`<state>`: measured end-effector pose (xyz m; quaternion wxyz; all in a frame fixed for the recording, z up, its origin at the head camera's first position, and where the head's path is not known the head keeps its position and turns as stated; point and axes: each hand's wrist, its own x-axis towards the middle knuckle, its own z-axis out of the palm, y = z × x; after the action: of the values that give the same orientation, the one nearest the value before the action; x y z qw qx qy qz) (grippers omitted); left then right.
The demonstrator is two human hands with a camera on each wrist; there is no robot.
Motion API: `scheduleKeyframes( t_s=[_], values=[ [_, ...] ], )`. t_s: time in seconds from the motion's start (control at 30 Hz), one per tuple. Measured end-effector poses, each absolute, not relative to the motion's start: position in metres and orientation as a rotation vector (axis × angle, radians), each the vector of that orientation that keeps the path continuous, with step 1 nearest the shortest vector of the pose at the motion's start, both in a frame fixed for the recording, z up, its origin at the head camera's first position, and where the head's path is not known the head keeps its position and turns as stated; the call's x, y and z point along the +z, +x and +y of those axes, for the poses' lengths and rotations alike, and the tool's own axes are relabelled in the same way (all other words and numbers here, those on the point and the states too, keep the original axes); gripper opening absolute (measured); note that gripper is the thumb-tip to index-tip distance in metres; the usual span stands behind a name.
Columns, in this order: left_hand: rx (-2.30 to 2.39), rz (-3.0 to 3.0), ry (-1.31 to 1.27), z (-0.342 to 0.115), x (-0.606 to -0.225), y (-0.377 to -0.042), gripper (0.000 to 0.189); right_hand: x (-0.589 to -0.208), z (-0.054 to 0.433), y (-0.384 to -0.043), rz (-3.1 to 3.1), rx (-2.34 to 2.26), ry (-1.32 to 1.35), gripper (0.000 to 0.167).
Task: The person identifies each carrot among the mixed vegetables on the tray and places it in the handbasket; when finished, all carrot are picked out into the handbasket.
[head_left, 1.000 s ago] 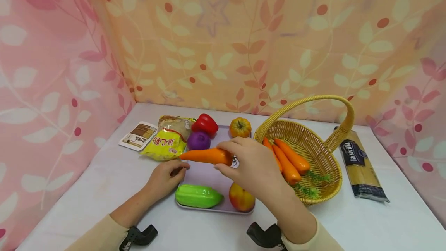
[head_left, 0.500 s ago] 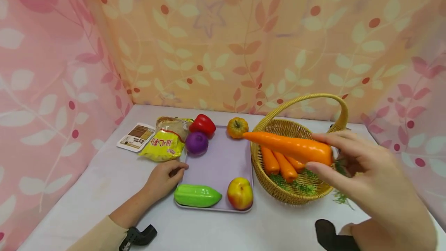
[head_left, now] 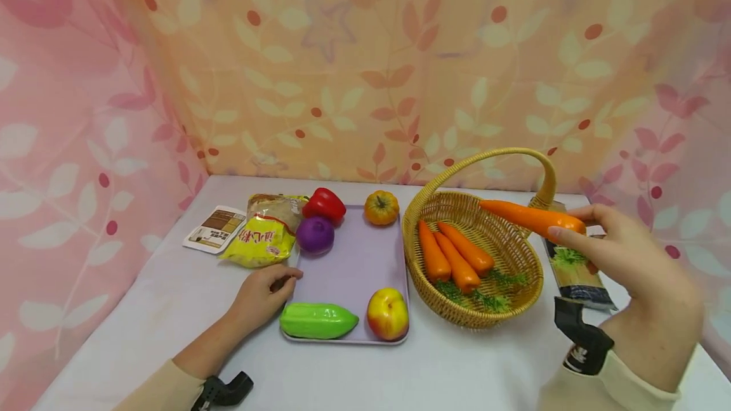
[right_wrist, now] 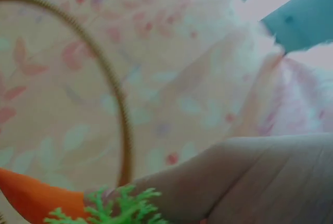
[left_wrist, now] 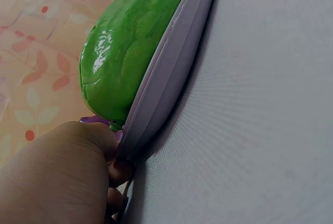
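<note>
My right hand [head_left: 634, 252] pinches an orange carrot [head_left: 528, 215] by its thick end, between thumb and fingers. The carrot's tip points left, over the right side of a wicker basket [head_left: 442, 306], and green leaves [right_wrist: 127, 208] hang from its thick end. Inside the basket lie 3 more carrots [head_left: 451, 259] with their leaves toward the front. My left hand [head_left: 263, 297] holds the left rim of a pale purple tray [head_left: 354, 262]. In the left wrist view its fingers curl at the rim, right beside a green ridged vegetable [left_wrist: 132, 47].
On the tray are a red pepper [head_left: 324, 205], a purple onion-like ball [head_left: 315, 235], a small pumpkin [head_left: 381, 207] and a peach [head_left: 388, 314]. Left of it lie a yellow bag [head_left: 259, 240] and a flat card pack [head_left: 215, 229]. The basket's tall handle [head_left: 485, 158] arches up; a pasta pack [head_left: 582, 278] lies behind my right hand.
My right hand has carried the carrot from above the tray rightward, across to the basket's right side, then slightly farther back. The left hand stays at the tray's rim.
</note>
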<state>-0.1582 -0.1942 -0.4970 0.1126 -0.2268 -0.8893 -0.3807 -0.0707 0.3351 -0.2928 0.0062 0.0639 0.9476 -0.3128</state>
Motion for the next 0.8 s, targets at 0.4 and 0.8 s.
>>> scheduleKeyframes(
  t_s=[0.4,0.8],
  values=[
    [-1.127,-2.601,-0.652,-0.194,-0.497,-0.156,0.019,-0.34,0.319,-0.133,2.72,-1.029,0.168,0.056],
    [-1.075,-2.626,-0.641,-0.202,-0.497,-0.157,0.017,-0.372,0.279,-0.137,2.865,-0.557,0.008,0.036]
  ],
)
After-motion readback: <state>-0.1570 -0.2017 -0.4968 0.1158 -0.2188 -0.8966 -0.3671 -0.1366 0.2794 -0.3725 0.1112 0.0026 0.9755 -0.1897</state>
